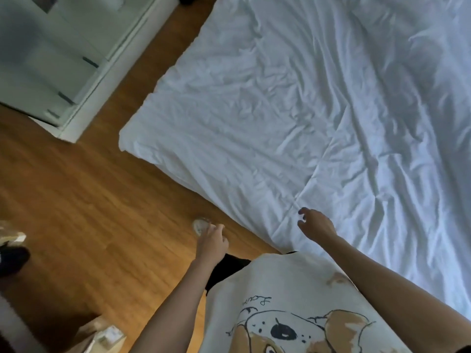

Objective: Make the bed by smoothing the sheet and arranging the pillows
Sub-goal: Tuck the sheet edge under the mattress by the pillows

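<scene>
Head view: white sheet point(293, 110) covers bed, fills right and far side, full of wrinkles. My right hand point(314, 225) over near edge of sheet, fingers spread, holding nothing (touching or not, can't tell). My left hand point(212, 240) over wood floor point(76, 200), loose, empty. Grey cabinet point(51, 59) far left.

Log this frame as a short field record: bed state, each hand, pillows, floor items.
sheet: white sheet, heavily wrinkled, covers the bed
left hand: left hand over the wooden floor, empty, fingers loose
right hand: right hand at the sheet's near edge, open, contact unclear
pillows: none in view
floor items: small pale object by the left hand, blurred
</scene>
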`<state>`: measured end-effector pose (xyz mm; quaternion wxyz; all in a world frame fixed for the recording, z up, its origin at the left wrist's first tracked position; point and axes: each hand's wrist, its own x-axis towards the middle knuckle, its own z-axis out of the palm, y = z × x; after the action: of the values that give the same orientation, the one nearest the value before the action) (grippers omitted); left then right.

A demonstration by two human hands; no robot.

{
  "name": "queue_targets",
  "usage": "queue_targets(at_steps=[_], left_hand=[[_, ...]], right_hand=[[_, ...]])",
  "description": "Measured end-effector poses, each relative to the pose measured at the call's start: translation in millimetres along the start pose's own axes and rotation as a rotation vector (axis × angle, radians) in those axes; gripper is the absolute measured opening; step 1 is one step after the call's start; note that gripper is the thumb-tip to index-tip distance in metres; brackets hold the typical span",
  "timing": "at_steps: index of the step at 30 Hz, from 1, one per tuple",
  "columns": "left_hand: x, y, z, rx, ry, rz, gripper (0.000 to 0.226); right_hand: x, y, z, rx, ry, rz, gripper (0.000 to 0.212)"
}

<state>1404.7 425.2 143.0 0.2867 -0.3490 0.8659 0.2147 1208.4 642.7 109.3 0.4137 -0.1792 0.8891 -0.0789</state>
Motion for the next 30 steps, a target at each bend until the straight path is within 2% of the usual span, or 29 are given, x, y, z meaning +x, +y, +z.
queue_targets(at_steps=[5,11,14,17,21,25,30], left_hand=[[92,-77,-59,0.122,-0.019,0.143,0.039],[212,-180,-151,0.431,-0.092,0.454,0.046],[257,-221,-199,0.563,-0.11,0.563,0.046],[301,-249,-228,0.663,-0.156,0.596,0.047],[349,-260,-240,0.679,-0.157,0.632,0.052],[402,-266,-221,0.791,-0.121,0.811,0.059],[493,-289,-178,0.944,-0.043,0.86,0.089]], right_hand=[[45,-87,25,0.023,0.021,0.096,0.048],[114,-256,74,0.174,0.063,0.173,0.059],[143,-332,83,0.223,0.095,0.173,0.063],[161,-387,88,0.202,0.136,0.11,0.063],[184,-416,97,0.103,0.173,0.052,0.071],[230,-415,127,-0.011,0.154,0.019,0.089],[304,-398,191,-0.197,0.106,-0.02,0.111]])
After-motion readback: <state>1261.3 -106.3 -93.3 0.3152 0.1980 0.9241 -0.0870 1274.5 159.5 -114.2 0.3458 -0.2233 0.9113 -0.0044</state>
